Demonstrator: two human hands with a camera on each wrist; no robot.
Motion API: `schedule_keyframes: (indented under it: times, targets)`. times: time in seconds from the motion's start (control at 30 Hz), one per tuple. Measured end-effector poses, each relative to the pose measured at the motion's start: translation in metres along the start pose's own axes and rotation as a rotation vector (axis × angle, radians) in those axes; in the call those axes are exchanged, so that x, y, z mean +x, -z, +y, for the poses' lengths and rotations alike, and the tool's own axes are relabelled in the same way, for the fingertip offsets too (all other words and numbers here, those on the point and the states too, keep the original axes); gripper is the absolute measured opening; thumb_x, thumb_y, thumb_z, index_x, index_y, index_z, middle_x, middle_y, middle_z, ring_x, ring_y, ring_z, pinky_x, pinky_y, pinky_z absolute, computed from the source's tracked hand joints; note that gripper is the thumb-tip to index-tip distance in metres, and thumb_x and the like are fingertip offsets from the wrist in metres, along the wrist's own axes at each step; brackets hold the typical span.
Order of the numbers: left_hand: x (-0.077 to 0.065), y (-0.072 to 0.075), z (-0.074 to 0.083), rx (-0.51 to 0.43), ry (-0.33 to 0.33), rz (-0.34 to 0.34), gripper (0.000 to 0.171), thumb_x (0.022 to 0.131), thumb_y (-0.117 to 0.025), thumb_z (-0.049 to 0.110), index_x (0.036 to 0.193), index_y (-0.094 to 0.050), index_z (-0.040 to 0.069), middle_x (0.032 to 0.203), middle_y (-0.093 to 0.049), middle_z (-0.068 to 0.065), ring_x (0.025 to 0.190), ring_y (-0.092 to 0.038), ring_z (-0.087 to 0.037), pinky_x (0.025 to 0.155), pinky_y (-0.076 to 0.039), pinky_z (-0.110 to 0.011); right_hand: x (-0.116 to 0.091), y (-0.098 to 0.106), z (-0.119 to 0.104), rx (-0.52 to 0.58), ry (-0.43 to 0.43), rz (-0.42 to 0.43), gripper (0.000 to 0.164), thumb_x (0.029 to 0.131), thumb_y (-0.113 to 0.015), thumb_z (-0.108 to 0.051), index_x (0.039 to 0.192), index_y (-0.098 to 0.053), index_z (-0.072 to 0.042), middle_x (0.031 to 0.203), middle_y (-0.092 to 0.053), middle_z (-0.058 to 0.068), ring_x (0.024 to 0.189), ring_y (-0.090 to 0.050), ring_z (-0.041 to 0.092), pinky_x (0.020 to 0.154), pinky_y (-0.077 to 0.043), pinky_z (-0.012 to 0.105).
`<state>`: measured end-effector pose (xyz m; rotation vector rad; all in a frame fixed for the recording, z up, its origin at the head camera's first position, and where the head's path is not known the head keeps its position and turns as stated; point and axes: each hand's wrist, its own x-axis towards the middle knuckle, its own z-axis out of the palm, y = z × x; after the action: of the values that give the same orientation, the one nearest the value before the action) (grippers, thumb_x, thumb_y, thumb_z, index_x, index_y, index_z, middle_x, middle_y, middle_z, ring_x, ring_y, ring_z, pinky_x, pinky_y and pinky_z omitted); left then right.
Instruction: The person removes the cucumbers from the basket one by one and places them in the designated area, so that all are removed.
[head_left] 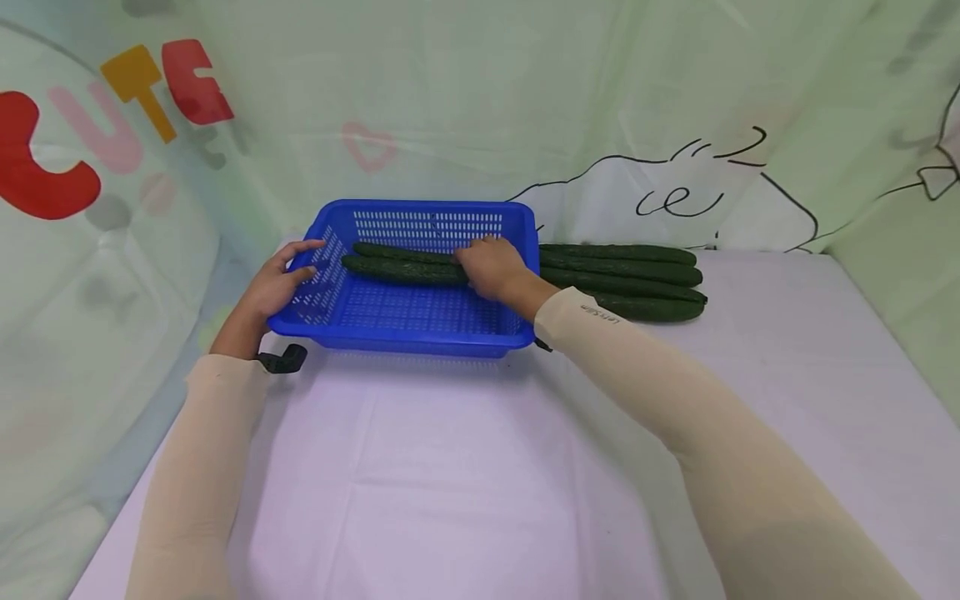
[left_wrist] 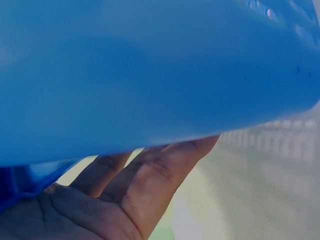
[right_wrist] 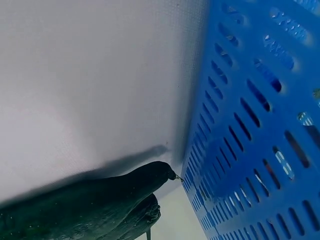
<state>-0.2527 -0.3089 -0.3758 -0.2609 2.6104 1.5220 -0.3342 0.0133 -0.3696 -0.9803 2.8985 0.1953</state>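
A blue plastic basket (head_left: 420,340) with slotted walls stands on the table. My left hand (head_left: 272,287) grips its left rim, thumb and fingers reaching over the edge; in the left wrist view the fingers (left_wrist: 160,175) go up behind the blue rim. Inside the basket two long dark green cucumbers lie side by side, a front cucumber (head_left: 401,271) and a back cucumber (head_left: 401,252). My right hand (head_left: 491,267) reaches over the right rim and grips the front cucumber by its right end, fingers curled down. The hand hides the cucumbers' right ends.
Several more cucumbers (head_left: 637,283) lie in a row on the table, close against the basket's right side. A white cloth (head_left: 465,467) covers the table. A printed curtain (head_left: 450,100) hangs behind. A dark strap piece (head_left: 285,360) sits at the left wrist.
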Motion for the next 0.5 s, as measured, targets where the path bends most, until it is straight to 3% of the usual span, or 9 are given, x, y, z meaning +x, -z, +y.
schedule_keyframes:
  times: [0.33, 0.5]
  targets:
    - [-0.0012, -0.0012, 0.0019, 0.014, 0.012, 0.015, 0.048, 0.104, -0.044, 0.022, 0.151, -0.036, 0.031, 0.165, -0.016, -0.012, 0.139, -0.038, -0.049, 0.101, -0.043, -0.064, -0.0026, 0.0022, -0.0010, -0.050, 0.009, -0.010, 0.032, 0.098, -0.058, -0.018, 0.129, -0.060, -0.009, 0.125, -0.063, 0.014, 0.119, -0.059, 0.032, 0.103, -0.047, 0.048]
    - [-0.0008, -0.0022, 0.0022, 0.015, 0.017, 0.013, 0.048, 0.104, -0.044, 0.021, 0.151, -0.036, 0.031, 0.166, -0.015, -0.012, 0.139, -0.037, -0.049, 0.102, -0.042, -0.064, -0.0027, 0.0011, -0.0016, -0.074, 0.014, -0.037, 0.036, 0.098, -0.054, -0.015, 0.133, -0.056, -0.005, 0.129, -0.059, 0.017, 0.121, -0.057, 0.033, 0.106, -0.045, 0.049]
